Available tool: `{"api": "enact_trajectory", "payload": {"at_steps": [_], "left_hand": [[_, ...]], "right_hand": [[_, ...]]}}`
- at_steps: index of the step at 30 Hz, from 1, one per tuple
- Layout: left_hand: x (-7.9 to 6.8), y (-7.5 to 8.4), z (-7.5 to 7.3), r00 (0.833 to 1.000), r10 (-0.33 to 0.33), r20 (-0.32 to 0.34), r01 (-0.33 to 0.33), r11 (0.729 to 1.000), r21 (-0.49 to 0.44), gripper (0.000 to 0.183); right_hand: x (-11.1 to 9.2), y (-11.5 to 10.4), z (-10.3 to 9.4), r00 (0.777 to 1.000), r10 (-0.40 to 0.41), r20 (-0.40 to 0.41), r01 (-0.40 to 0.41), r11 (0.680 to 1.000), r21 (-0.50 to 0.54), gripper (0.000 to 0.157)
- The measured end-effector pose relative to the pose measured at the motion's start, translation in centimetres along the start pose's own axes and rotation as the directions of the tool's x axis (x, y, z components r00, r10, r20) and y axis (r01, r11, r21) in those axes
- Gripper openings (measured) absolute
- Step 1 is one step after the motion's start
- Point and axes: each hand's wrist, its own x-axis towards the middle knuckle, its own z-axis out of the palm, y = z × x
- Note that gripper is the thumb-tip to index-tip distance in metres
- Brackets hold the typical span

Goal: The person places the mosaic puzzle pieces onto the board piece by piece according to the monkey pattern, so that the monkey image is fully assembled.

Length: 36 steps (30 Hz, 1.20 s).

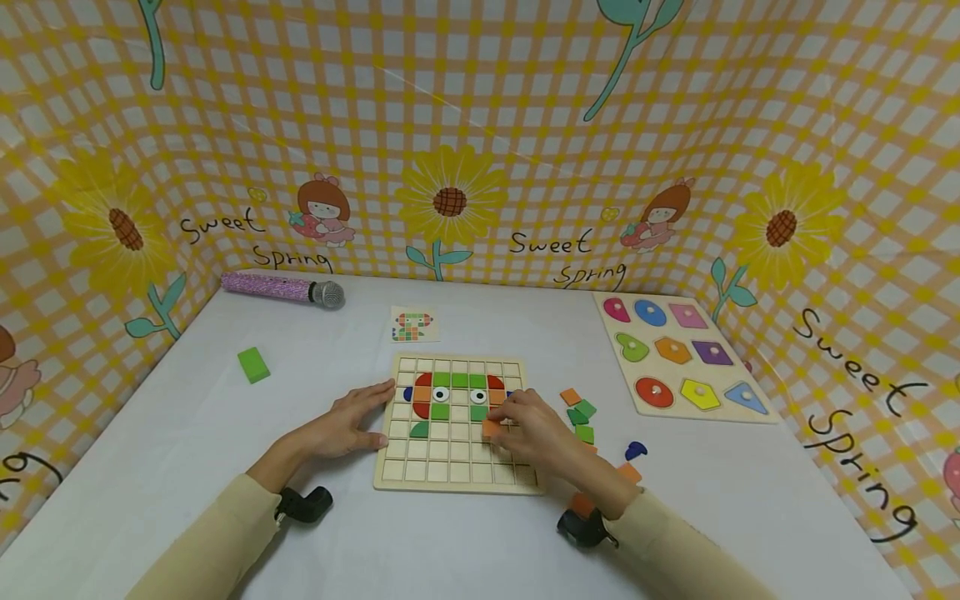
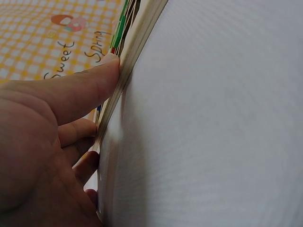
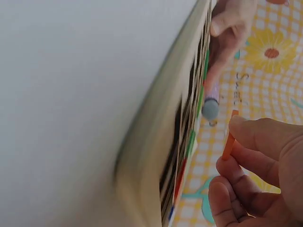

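1. Note the right hand (image 1: 528, 425) first: grasping an orange tile (image 1: 491, 428) between thumb and fingertips, seemingly by opposite edges; held over the right half of the board (image 1: 382, 479) and, judging by the right wrist view, apart from its face.
2. Brace with the left hand (image 1: 341, 425) – relaxed, gripping nothing, with thumb and fingertips touching the rim nearest to it; press lightly there, just enough to stop the board sliding.
3. Aim by what lies just beyond the right fingertips: a teal tile (image 1: 479, 412), with an eye tile (image 1: 478, 396) beyond that; match the orange edges to the grid lines rather than to the angle of the wrist.
4. Compare with the picture card (image 1: 415, 325), beyond both sets of fingers and well apart from them; take care over the exact cell, partly hidden beneath the right fingers and so hard to tell.
5. Hold the tile parallel to the board; lower straight down, and let one edge find the grid line before easing the opposite edge flat – probably safer than dropping.
6. Part the right fingers only once seated; lift straight up, so as not to drag the teal tile along.
7. Mind the wrist behind those fingers; avoid sweeping the loose green tile (image 1: 584, 435) and blue piece (image 1: 636, 451) across the surface (image 1: 420, 542), both right of the right fingers.
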Motion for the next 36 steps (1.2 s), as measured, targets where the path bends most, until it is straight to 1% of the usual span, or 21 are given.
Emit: {"api": "enact_trajectory", "payload": {"at_steps": [5, 9, 12, 17, 23, 29, 36], "left_hand": [[0.0, 0.0, 0.0, 1.0, 0.001, -0.001, -0.001, 1.0, -0.001, 0.079], [-0.1, 0.0, -0.1, 1.0, 0.014, -0.004, -0.014, 1.0, 0.009, 0.079], [-0.1, 0.0, -0.1, 1.0, 0.025, -0.005, -0.025, 1.0, 0.016, 0.078], [-0.1, -0.1, -0.1, 1.0, 0.023, -0.007, -0.023, 1.0, 0.015, 0.078], [-0.1, 0.0, -0.1, 1.0, 0.022, -0.006, -0.022, 1.0, 0.013, 0.078], [-0.1, 0.0, -0.1, 1.0, 0.026, -0.008, -0.025, 0.999, 0.025, 0.079], [0.0, -0.1, -0.1, 0.999, 0.032, -0.011, -0.032, 0.999, 0.024, 0.078]], "right_hand": [[1.3, -1.2, 1.4, 1.0, 0.013, 0.011, -0.014, 0.999, 0.039, 0.024], [2.2, -1.9, 2.3, 1.0, 0.019, 0.022, -0.02, 0.998, 0.054, 0.023], [2.8, -2.3, 3.0, 0.999, 0.006, 0.039, -0.009, 0.998, 0.055, 0.022], [3.5, -2.8, 3.7, 0.997, -0.032, 0.065, 0.03, 0.999, 0.036, 0.023], [3.9, -3.0, 4.2, 0.995, -0.051, 0.084, 0.05, 0.999, 0.01, 0.023], [4.1, -2.9, 4.5, 0.994, -0.073, 0.085, 0.072, 0.997, 0.018, 0.022], [4.1, -2.9, 4.8, 0.994, -0.062, 0.087, 0.06, 0.998, 0.02, 0.021]]}}
